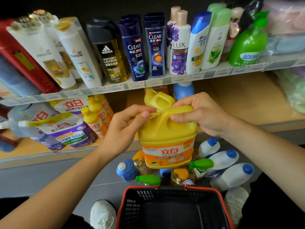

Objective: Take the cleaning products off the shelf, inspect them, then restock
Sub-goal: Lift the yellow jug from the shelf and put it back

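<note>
Shelving (247,103) fills the upper view, its lower board holding pouches (66,128) at the left and a second yellow jug (158,100) further back. Below it a black basket (171,187) with a red rim sits on the floor, and white blue-capped bottles (231,176) lie just beyond it. Held in the air in front of the lower board, above the basket, is the yellow detergent jug (166,134). It is probably heavy with liquid (the opaque wall hides the fill level). Its stiff moulded plastic should not dent under a firm grip, though the glossy label band may be slippery. The right hand (203,113) is curled round the moulded handle (183,109), the natural place to carry the weight. The left hand (125,128) pinches the cap (154,114) at the neck, thumb and fingers closed on it. That hold is good for steadying or checking the seal, not for lifting.
</note>
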Motion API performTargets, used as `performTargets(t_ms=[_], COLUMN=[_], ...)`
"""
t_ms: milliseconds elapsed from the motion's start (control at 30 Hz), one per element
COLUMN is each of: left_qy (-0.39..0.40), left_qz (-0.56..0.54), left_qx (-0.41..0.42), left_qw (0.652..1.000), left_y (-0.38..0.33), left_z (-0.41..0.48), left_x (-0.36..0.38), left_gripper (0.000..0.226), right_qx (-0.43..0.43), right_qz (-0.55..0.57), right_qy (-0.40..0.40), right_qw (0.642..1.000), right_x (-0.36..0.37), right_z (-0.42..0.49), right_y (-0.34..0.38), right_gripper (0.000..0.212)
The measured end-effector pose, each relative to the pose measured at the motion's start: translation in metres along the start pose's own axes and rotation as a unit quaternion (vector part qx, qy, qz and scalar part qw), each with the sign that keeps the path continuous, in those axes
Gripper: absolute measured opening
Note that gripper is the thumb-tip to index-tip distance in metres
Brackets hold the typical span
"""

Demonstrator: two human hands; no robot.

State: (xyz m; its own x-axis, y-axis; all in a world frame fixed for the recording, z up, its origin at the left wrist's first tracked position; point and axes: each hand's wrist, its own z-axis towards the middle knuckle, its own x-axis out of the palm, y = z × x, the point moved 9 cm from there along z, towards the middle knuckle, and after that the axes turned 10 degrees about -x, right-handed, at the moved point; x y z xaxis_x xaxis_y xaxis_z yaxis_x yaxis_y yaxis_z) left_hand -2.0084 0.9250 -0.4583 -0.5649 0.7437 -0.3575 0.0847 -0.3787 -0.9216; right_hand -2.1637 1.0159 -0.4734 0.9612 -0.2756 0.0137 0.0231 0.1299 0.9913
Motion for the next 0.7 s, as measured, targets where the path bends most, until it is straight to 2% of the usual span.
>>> performTargets(t_ms=[167,267,433,500,600,700], left_qy=[0.035,0.05,-0.038,-0.043,0.022,0.08], left_qz=[-0.132,-0.172,-0.164,-0.157,-0.148,-0.122], left_qx=[-0.055,-0.067,-0.039,-0.058,-0.119,-0.199], left_qw=[0.989,0.982,0.985,0.985,0.981,0.969], left_y=[0.015,0.021,0.024,0.033,0.054,0.08], left_z=[0.003,0.006,0.006,0.007,0.005,-0.003], left_x=[0.0,0.002,-0.008,-0.011,-0.003,0.009], left_gripper=[0.04,0.043,0.042,0.043,0.052,0.066], right_qx=[0.01,0.019,0.016,-0.002,-0.021,-0.029], right_qz=[0.038,0.06,0.069,0.084,0.094,0.109], right_qy=[-0.029,-0.028,-0.047,-0.048,-0.072,-0.101], right_qw=[0.999,0.998,0.996,0.995,0.993,0.988], right_x=[-0.013,-0.017,-0.021,-0.022,-0.03,-0.04], right_z=[0.002,0.003,0.002,0.001,0.0,0.0], right_y=[-0.004,-0.007,-0.008,-0.005,0.0,0.006], right_gripper=[0.033,0.029,0.027,0.02,0.014,0.018])
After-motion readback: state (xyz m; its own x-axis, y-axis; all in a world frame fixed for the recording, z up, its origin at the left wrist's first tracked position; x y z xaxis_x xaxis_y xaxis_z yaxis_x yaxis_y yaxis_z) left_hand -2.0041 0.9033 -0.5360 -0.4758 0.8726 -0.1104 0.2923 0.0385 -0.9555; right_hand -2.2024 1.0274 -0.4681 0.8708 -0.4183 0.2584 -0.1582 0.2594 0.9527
